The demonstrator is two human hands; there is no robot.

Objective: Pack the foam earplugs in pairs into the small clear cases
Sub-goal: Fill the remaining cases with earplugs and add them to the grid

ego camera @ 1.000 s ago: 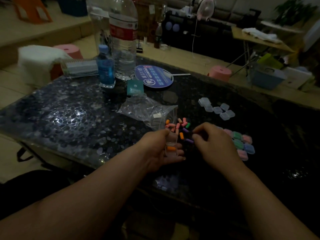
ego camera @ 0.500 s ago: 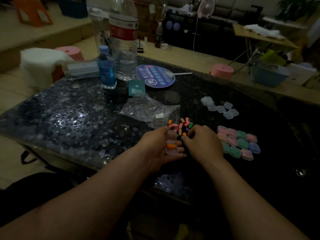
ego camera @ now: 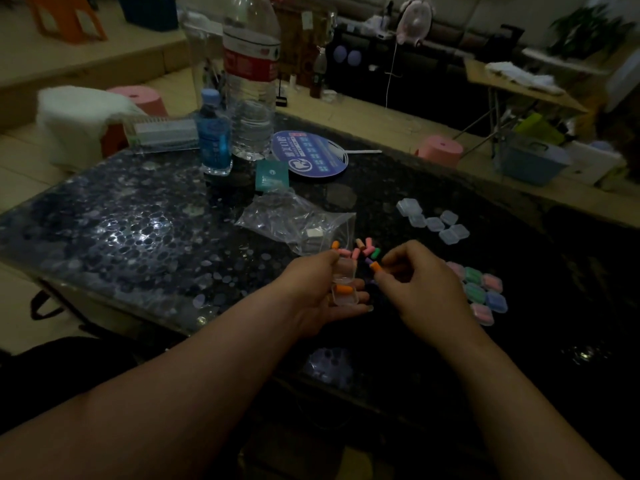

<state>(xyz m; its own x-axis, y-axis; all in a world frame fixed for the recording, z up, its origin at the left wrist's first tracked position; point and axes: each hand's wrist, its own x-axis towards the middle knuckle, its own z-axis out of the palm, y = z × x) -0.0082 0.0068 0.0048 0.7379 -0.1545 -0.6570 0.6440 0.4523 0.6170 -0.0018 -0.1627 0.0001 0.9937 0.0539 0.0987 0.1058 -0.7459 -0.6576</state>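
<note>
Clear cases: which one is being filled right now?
The case held open in the left hand, one orange earplug inside; the right hand pinches a second orange earplug beside it. The empty cases and filled cases lie on the table.

We count one tall clear red-labelled bottle [ego camera: 251, 81], one small blue bottle [ego camera: 214, 140], one round blue fan [ego camera: 311, 154], one crumpled clear plastic bag [ego camera: 291, 220], one open clear case [ego camera: 341, 300], about six empty small clear cases [ego camera: 434, 224], at least six filled clear cases [ego camera: 473, 274] and at least three orange foam earplugs [ego camera: 343, 289].
</note>
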